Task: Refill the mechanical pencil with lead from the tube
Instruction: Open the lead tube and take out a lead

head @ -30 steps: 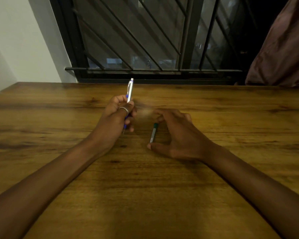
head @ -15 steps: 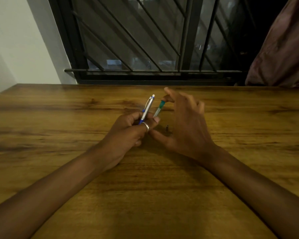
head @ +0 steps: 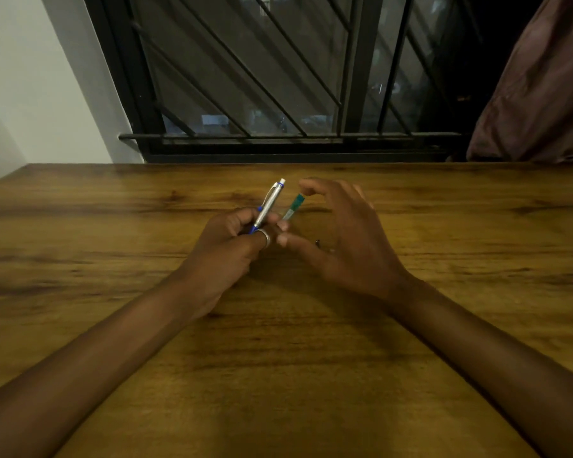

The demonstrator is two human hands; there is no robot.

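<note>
My left hand (head: pixel 227 249), a ring on one finger, is closed around a silver mechanical pencil (head: pixel 269 204) with a blue grip. The pencil's white end points up and away from me. Just right of it, off the table, is the slim clear lead tube (head: pixel 293 208) with a green cap, tilted parallel to the pencil. My right hand (head: pixel 341 239) arches over the tube, its index fingertip on the green cap and its thumb below the tube's lower end. That lower end touches a left fingertip. The other right fingers are spread.
A small dark piece (head: pixel 317 242) lies on the wooden table (head: pixel 278 375) under my right palm. A barred window (head: pixel 262 94) runs behind the table's far edge, with a brownish curtain (head: pixel 540 94) at the right and a white wall (head: pixel 24 94) at the left.
My right hand picked the lead tube up from the table and brought it beside the pencil. My left hand moved right and tilted the pencil toward the tube.
</note>
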